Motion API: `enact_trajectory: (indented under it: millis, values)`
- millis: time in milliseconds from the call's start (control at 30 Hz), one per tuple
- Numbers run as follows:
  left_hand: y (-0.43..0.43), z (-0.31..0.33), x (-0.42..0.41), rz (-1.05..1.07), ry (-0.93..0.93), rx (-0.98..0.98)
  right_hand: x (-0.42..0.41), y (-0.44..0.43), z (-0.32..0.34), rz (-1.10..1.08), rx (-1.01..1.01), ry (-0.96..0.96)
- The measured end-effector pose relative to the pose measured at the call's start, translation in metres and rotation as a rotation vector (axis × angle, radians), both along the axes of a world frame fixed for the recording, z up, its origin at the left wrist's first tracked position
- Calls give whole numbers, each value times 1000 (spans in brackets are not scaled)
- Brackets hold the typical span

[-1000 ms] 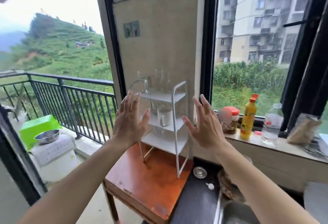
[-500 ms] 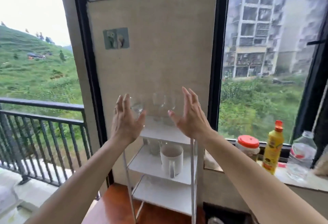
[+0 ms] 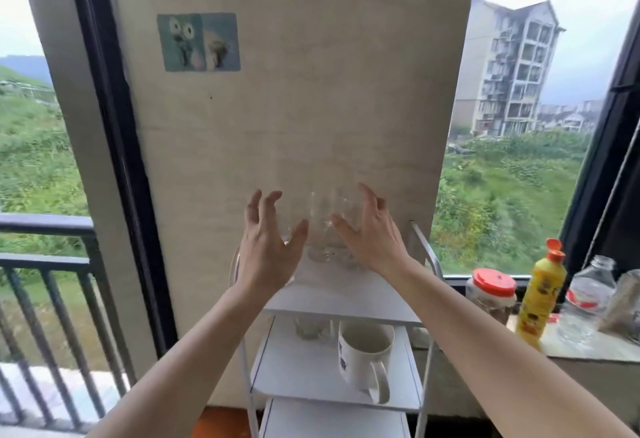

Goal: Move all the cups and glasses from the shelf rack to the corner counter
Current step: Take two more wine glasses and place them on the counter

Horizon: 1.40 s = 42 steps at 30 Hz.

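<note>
A white shelf rack (image 3: 341, 302) stands against the wall pillar. On its top shelf stand clear glasses: one in the middle (image 3: 320, 229), one behind my left hand (image 3: 287, 226) and one by my right hand (image 3: 346, 215). My left hand (image 3: 268, 247) is spread just in front of the left glass, fingers apart. My right hand (image 3: 369, 236) is spread beside the right glass, fingers apart, holding nothing. On the middle shelf stand a white mug (image 3: 363, 354) with its handle toward me and a small clear glass (image 3: 310, 326) behind it.
On the window ledge (image 3: 588, 351) to the right stand a red-lidded jar (image 3: 491, 293), a yellow bottle (image 3: 542, 293) and a clear plastic bottle (image 3: 588, 299). A black balcony railing (image 3: 48, 254) lies left. A wooden table top (image 3: 221, 423) shows under the rack.
The view has come closer to the rack and tilted up. Both hands have moved in toward the glasses on the top shelf, fingers now curling around them.
</note>
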<state>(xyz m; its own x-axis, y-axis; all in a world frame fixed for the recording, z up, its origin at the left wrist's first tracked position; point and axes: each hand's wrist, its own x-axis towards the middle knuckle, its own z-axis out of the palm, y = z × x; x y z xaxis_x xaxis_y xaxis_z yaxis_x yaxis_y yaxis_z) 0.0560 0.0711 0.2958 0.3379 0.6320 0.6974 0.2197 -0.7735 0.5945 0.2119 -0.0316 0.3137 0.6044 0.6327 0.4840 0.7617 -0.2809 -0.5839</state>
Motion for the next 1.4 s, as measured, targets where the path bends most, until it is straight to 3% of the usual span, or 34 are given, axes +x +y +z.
enact_trajectory:
  millis: [300,633,800,1067,1400]
  values:
    - [-10,26,-11,-97,-270,-21,-9,-25,17,41,238,-10]
    - [-111,104,17,-304,-504,223,-2,-156,98,-40,486,-322]
    - [-189,103,76,-552,-531,122,16,-270,94,-251,512,-383]
    - [-382,39,181,-1124,-457,-160,5,-486,34,-762,301,-358]
    - [-682,4,156,-1517,-235,-213,-93,-769,-25,-1225,247,-301]
